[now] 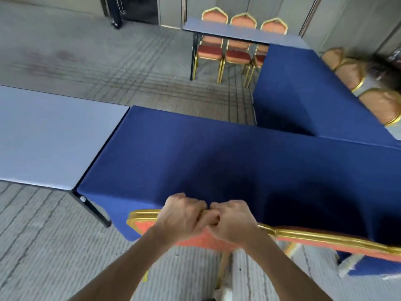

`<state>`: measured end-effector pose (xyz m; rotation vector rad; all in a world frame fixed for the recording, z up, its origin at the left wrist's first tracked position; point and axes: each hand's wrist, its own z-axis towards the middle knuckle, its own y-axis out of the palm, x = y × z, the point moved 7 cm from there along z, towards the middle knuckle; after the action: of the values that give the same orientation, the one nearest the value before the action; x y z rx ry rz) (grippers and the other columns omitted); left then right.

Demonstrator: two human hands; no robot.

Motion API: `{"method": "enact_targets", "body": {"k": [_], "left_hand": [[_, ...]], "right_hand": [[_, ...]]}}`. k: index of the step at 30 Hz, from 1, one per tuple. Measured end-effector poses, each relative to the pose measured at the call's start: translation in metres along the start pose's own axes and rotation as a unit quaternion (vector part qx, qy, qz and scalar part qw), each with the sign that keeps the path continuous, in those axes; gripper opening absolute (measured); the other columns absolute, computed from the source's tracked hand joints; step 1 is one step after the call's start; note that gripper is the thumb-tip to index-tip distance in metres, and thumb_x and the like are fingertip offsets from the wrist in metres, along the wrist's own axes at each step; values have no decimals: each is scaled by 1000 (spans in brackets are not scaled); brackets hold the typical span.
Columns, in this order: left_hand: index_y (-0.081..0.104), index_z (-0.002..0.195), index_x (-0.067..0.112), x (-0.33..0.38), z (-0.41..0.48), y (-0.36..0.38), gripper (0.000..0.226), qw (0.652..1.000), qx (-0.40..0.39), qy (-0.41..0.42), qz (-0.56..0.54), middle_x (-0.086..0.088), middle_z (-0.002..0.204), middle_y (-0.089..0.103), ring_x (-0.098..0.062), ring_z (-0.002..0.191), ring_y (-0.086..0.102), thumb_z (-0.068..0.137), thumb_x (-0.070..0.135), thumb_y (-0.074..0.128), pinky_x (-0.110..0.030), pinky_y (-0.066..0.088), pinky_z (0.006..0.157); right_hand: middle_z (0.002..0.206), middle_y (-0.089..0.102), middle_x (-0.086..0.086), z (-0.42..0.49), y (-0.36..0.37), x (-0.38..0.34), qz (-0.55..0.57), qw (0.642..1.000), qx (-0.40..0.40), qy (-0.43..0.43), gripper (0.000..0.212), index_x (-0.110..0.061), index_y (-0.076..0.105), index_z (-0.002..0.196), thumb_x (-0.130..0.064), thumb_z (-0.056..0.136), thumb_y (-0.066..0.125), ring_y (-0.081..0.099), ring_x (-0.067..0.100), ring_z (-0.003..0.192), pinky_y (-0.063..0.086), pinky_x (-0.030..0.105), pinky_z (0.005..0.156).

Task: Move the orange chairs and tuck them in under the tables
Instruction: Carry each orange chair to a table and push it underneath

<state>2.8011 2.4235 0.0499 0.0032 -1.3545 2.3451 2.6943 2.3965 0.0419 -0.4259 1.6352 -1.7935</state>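
A grey ribbed carpet (pixel 54 246) covers the room, and several counters stand on it: a bare grey counter (pixel 50 135) on the left, a blue-clothed counter (pixel 217 153) butted against it, a second clothed one (pixel 293 88) running away on the right, and a far counter (pixel 227 32) with three orange chairs (pixel 233 53) already pushed in. The orange chair (pixel 195 237) being handled stands at the near edge of the blue-clothed counter, its gold-framed back touching or just beside the hanging cloth (pixel 121 213). The left hand (pixel 182 216) and the right hand (pixel 234 220) both curl tightly over the top rail, knuckles almost meeting. The seat is hidden, so how far it sits under the counter cannot be told. The likeliest trouble is the cloth: a further push could carry the drape in with the backrest, drag the cover askew and pull it off the far side. The fingers lie on the counter side of the rail, so a hard shove could pinch them against the edge. With both hands close together at the middle, the chair may twist, and a gold leg (pixel 222 270) could catch the carpet ribs and tip the frame. Swinging left could knock the black counter leg (pixel 93 207) and break the line with the grey neighbour.
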Motion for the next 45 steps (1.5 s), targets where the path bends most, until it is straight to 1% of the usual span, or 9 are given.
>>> {"method": "enact_targets", "body": {"k": [3,6,11,19,23,28,32,39,45], "left_hand": [[52,51,16,-16,12,-15,57,1000,10,4,18,0,47,54,-26,40,46,99,41,34,-25,26,44],[49,50,17,-21,25,-10,55,999,-10,25,21,1,45,50,-26,40,42,99,36,34,-27,26,41],[45,48,15,-42,25,19,56,999,-23,4,44,2,41,42,-25,36,34,100,33,35,-25,21,45],[43,51,18,-32,20,40,52,998,-50,40,20,6,43,38,-21,38,29,101,30,33,-23,22,47],[44,52,18,-32,11,50,54,989,-147,5,25,5,44,42,-19,40,38,98,37,24,-22,13,46],[44,57,20,-30,-2,57,58,975,-222,-29,-16,3,50,45,-15,48,42,94,48,8,-30,26,47],[39,55,17,-25,-15,60,57,972,-231,-42,-5,1,48,41,-15,47,38,104,40,21,-30,24,48],[41,54,17,-20,-31,62,61,975,-220,-20,-11,2,46,41,-20,47,40,94,47,6,-30,23,48],[40,51,18,-13,-38,69,57,984,-177,-15,-21,4,44,38,-22,46,38,96,45,16,-28,14,47]], "right_hand": [[50,58,-2,17,-13,-11,-34,999,18,-1,26,-21,60,60,-42,74,52,59,23,46,38,25,47],[65,54,-4,33,-9,-7,-31,997,-67,-10,21,-25,48,78,-41,92,50,51,23,66,32,30,64],[67,50,-8,49,17,9,-23,994,-106,0,24,-24,61,96,-45,93,49,54,20,69,37,30,64],[60,51,-9,35,36,21,36,991,-128,11,17,-25,59,85,-41,90,54,53,18,61,37,29,59],[59,51,-9,29,42,22,46,989,-133,39,20,-25,54,76,-41,87,55,51,15,59,38,27,58],[62,50,-10,13,50,15,41,984,-166,53,25,-22,52,75,-43,88,55,52,16,64,41,30,61],[65,50,-10,0,54,11,24,983,-172,67,29,-21,54,76,-47,89,53,52,17,69,44,33,65],[67,49,-10,-14,63,6,27,978,-185,95,27,-26,45,69,-44,89,49,54,18,75,40,32,67],[65,48,-12,-26,69,8,-1,977,-171,128,26,-28,46,70,-43,91,45,50,16,72,37,32,67]]}}
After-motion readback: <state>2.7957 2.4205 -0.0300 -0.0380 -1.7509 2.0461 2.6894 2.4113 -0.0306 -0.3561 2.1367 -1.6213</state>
